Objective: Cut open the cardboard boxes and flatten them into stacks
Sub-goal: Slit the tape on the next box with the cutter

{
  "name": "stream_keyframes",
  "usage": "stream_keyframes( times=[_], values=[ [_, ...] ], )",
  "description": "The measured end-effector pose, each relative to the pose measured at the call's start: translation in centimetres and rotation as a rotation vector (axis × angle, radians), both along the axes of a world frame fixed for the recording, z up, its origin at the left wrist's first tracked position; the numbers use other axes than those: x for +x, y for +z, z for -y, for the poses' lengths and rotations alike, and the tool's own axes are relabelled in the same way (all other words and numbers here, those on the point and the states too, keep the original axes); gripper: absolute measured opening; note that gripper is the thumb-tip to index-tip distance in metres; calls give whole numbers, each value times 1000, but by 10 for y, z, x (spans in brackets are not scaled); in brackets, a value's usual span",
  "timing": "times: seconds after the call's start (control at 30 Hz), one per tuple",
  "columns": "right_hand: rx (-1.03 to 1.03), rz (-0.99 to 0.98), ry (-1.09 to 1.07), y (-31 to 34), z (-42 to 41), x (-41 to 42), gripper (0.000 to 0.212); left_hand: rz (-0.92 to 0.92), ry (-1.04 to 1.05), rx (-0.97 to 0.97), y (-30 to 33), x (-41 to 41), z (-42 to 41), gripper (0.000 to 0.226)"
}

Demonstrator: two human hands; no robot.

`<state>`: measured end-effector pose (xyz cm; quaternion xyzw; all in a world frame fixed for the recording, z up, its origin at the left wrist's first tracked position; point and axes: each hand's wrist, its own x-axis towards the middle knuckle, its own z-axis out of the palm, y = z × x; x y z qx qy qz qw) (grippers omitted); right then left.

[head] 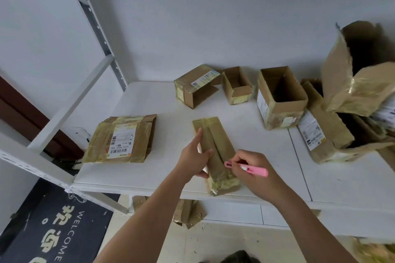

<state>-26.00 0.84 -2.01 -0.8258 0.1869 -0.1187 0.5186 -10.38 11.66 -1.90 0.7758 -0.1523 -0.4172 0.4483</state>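
Right hand [249, 166] first: my fingers are curled tight round a slim pink plastic box cutter [248, 169], its tip set at the near end of the taped centre seam on a long, narrow brown cardboard box wrapped in yellowish tape [213, 151]. My left hand [195, 156] steadies that box from its left side, thumb over the top face, forefinger stretched along the edge, the other fingers wrapped underneath as far as I can tell. The box lies near the front edge of the white table [277, 168].

To do this cut well, I judge I should keep the blade shallow, run it straight along the seam away from my body, and keep my left thumb clear of the line. The glossy tape looks slippery, so steady pressure matters.

Further out, a flattened stack of taped cardboard with a white shipping label [121, 140] lies to the left, ready for this one. Behind stand several opened brown boxes [280, 96] not yet flattened.
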Motion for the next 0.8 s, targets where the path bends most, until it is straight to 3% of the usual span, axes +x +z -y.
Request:
stream_keyframes(
  times=[0.17,0.3,0.37,0.43,0.53,0.63,0.8],
  values=[
    [-5,9,-7,8,-8,-39,19,30,-1,10,0,-6,6,73],
    [111,140,-279,3,-9,-58,14,82,66,10,0,-15,14,73],
    [180,255,-486,-6,-13,-61,11,239,35,101,-1,-24,18,69],
    [321,322,-612,-18,-21,-59,6,615,-113,290,-2,-29,22,62],
    [493,357,-664,-35,-37,-47,12,997,-381,273,-10,-23,28,61],
    [482,424,-690,-43,-43,-35,12,1069,-660,283,-15,-10,29,53],
    [458,474,-729,-40,-5,-21,11,1054,-607,459,-9,-18,28,65]
  ],
)
